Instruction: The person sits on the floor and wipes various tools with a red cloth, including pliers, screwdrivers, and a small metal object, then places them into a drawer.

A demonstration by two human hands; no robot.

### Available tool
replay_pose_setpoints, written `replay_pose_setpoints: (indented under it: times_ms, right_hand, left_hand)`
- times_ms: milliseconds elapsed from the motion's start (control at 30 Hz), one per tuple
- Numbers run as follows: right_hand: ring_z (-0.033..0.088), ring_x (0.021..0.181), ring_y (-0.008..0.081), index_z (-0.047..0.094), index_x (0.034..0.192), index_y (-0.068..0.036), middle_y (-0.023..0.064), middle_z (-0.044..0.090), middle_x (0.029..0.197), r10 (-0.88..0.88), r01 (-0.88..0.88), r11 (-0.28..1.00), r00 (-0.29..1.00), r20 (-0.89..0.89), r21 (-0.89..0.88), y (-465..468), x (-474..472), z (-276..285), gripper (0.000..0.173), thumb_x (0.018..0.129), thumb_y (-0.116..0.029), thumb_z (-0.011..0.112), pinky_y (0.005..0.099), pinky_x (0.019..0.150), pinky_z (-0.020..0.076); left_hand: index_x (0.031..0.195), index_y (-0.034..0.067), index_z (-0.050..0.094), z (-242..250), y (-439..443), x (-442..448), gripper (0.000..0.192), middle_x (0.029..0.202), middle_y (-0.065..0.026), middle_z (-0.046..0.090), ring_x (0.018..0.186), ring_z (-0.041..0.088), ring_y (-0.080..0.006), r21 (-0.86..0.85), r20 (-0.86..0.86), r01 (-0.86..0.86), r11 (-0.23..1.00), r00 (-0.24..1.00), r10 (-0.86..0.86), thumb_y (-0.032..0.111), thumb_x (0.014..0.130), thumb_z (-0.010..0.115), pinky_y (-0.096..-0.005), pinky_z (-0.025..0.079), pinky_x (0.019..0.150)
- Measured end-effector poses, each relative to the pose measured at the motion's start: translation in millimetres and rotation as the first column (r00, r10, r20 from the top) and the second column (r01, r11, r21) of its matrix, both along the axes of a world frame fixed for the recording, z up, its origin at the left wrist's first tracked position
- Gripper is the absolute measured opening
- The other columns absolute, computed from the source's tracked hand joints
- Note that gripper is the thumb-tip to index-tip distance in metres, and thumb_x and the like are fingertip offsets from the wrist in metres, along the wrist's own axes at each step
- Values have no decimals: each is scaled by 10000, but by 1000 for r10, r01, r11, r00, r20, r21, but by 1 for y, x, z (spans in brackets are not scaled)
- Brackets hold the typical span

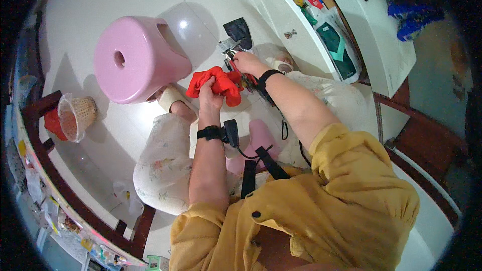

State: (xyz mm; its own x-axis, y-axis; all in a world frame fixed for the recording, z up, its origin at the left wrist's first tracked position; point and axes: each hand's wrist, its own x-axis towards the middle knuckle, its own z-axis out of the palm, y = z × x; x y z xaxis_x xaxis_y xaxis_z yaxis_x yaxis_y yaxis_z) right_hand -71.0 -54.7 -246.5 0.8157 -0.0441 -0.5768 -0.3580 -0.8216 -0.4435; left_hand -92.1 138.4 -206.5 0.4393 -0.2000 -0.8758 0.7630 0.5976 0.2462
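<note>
My left hand (211,96) is closed on a bunched red cloth (222,82), which lies over its fingers. To the right, my right hand (246,62) grips a cluster of metal and red-handled items (230,51), too small and overlapped to name surely. Just beyond that hand, a black pouch-like piece (239,32) lies by the cluster. Both wrists wear black straps, the left one with a small black box. A pink plastic stool (128,60) stands left of the red cloth.
An open white drawer or cabinet door (280,19) with packets inside is at upper right. A wastebasket (81,116) with a plastic liner stands at the left near a dark wooden frame (101,218). Slippered feet are on the tiled floor (203,15), and a pink seat-like object (260,135) is below me.
</note>
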Motion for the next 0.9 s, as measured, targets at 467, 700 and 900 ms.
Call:
replay_pose_setpoints:
  times_ms: [467, 700, 900]
  right_hand:
    - [564, 1118, 306, 554, 1236, -101, 118, 547, 1263, 276, -191, 935, 919, 280, -298, 12, 55, -34, 431, 818, -164, 639, 474, 912, 461]
    - [644, 856, 339, 633, 1088, -64, 139, 678, 907, 163, -78, 967, 922, 352, -242, 0, 78, -50, 265, 908, -251, 583, 456, 754, 510]
    - [633, 769, 126, 653, 1080, -7, 50, 677, 856, -262, 387, 731, 920, -292, 562, -23, 112, -18, 293, 950, -259, 580, 305, 703, 519]
  left_hand:
    - [1212, 83, 545, -58, -8, 4, 277, 1154, -96, 639, 1085, 606, -283, -71, -71, -139, 988, 988, 134, 147, 943, 557, -497, 466, 963]
    - [1193, 98, 558, -63, -17, 4, 266, 1132, -87, 650, 1051, 621, -277, -8, -104, -141, 990, 985, 139, 137, 930, 573, -489, 478, 950]
    - [1255, 101, 535, -51, -18, 11, 344, 1221, -70, 621, 1152, 570, -264, -167, -59, -133, 977, 990, 125, 191, 927, 587, -486, 413, 1016]
